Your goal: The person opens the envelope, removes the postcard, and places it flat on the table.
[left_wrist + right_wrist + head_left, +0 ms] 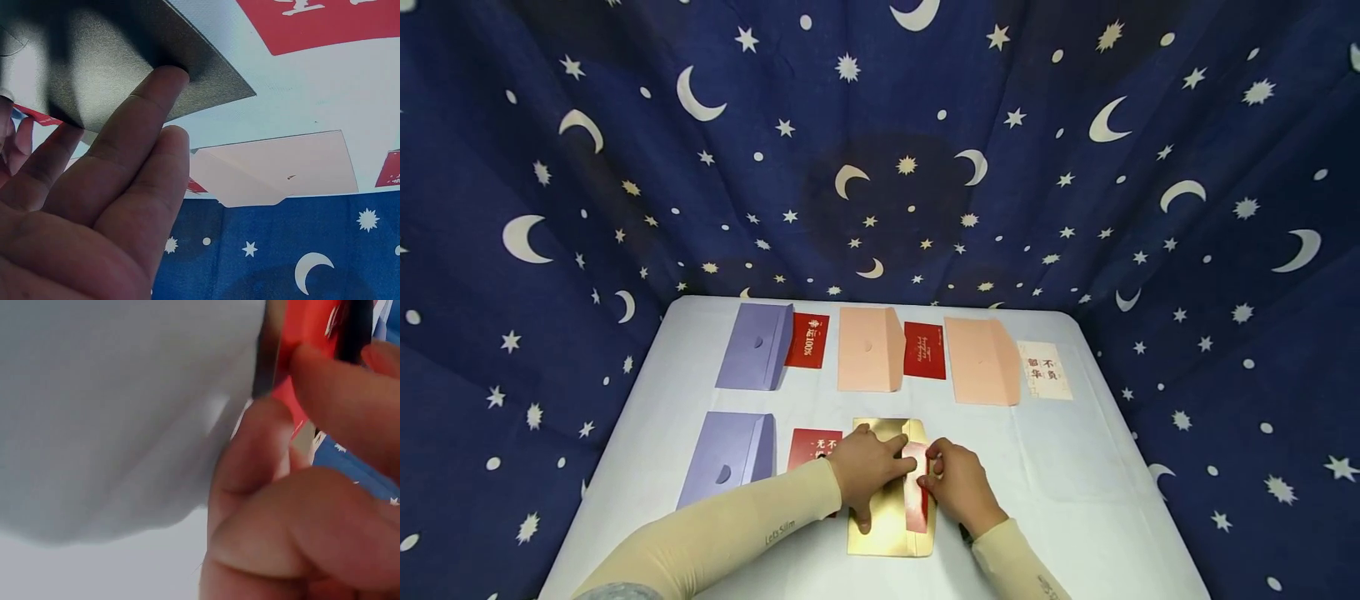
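Note:
A gold envelope lies at the front middle of the table, its flap side to the right. My left hand rests on it with spread fingers; in the left wrist view its fairly straight fingers touch the envelope's surface, which looks dark there. A shiny red card lies across the envelope's right side, at the opening. My right hand pinches the card's right edge between thumb and fingers. The right wrist view shows the red card close to the fingertips; whether its left edge is inside the envelope I cannot tell.
A red card is partly under my left forearm, beside a purple envelope. Along the back lie another purple envelope, two peach envelopes, two red cards and a white card. A starry curtain surrounds the table.

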Action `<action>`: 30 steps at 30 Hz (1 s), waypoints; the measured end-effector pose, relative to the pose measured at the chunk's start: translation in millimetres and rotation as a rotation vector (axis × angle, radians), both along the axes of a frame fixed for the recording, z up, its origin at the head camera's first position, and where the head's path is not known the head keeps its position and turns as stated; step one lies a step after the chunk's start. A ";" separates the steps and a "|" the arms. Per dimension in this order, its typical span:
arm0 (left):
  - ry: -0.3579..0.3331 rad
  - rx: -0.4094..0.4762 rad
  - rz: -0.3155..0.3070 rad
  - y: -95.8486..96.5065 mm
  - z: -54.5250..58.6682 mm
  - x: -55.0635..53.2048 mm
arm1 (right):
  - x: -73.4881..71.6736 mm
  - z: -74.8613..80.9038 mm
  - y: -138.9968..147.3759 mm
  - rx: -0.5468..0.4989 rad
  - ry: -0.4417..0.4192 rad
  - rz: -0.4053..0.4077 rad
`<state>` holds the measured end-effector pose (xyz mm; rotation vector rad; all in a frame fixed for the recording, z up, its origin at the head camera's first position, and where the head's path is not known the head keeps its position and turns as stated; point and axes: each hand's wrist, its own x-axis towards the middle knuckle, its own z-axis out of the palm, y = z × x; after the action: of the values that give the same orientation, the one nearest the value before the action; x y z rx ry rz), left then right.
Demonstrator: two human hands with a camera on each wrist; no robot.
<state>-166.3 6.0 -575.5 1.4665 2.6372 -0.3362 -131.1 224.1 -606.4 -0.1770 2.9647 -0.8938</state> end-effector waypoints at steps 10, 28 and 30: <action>0.018 -0.014 -0.007 -1.6 -0.3 1.4 | 6.4 -2.4 0.2 0.079 0.028 -0.108; 0.009 -0.022 0.003 -0.3 -4.4 -1.1 | 5.5 3.5 23.5 -0.028 0.037 -0.149; 0.011 -0.016 0.006 -0.7 -4.5 -0.9 | 5.5 3.3 30.9 -0.014 0.045 -0.163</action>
<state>-167.2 5.3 -580.0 1.4557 2.6406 -0.3658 -125.6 254.9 -603.1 0.0462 3.0504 -0.9387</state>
